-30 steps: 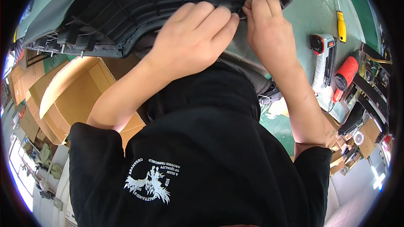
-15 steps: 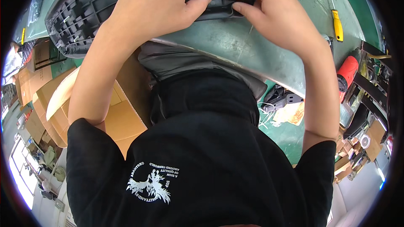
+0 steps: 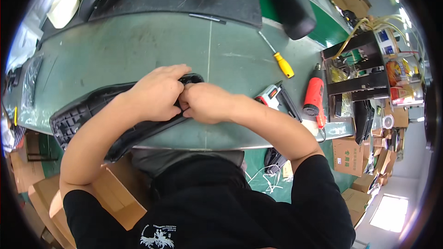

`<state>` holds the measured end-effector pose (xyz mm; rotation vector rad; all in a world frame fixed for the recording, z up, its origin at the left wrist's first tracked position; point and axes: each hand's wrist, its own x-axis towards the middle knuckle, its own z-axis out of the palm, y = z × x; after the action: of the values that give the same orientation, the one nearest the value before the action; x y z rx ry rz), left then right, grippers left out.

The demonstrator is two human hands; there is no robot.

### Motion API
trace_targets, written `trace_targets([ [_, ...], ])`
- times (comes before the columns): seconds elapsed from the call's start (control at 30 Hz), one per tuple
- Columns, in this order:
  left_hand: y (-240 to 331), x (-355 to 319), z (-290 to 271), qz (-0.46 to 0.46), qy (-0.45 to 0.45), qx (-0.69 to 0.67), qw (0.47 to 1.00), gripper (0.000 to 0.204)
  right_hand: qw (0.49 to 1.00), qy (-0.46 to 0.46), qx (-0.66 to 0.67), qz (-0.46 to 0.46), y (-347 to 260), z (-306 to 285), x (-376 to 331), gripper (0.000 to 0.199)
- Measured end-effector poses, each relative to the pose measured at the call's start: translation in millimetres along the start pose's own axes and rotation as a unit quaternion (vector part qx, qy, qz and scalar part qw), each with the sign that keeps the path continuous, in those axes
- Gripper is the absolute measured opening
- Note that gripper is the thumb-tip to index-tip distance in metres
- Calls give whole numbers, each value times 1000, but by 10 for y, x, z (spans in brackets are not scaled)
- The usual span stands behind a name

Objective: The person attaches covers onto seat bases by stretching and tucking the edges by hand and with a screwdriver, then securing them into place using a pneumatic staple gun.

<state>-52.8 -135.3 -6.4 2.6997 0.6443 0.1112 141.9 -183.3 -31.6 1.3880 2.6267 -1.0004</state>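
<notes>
Green worktop (image 3: 134, 46) spreads wide beyond a long black ribbed plastic panel (image 3: 90, 109) overhanging its front edge, each grip, left hand (image 3: 157, 94) and right hand (image 3: 205, 103), clamped on the panel's rim.

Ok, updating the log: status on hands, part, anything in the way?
Left hand, right hand close together at right end of part, ribbed side up. Staple gun partly hidden by right forearm.

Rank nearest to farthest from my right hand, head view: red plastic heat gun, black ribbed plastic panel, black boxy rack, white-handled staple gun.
1. Black ribbed plastic panel: touching the right hand, extending left.
2. White-handled staple gun: right side.
3. Red plastic heat gun: right, past the staple gun.
4. Black boxy rack: rightmost of these.
</notes>
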Motion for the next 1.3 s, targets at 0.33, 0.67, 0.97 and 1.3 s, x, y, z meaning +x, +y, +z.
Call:
trace_targets([
  [0.33,-19,103,111,-20,14,-19,1000,27,968,247,24,-19,20,419,-153,12],
  [0.67,11,63,348,-26,87,94,991,26,940,330,-75,39,57,565,-72,14],
  [0.97,212,22,106,-87,-7,74,993,24,901,304,-187,244,459,260,-1474,44],
  [1.3,194,158,180,-7,55,102,993,20,880,204,-103,417,938,468,-2089,59],
])
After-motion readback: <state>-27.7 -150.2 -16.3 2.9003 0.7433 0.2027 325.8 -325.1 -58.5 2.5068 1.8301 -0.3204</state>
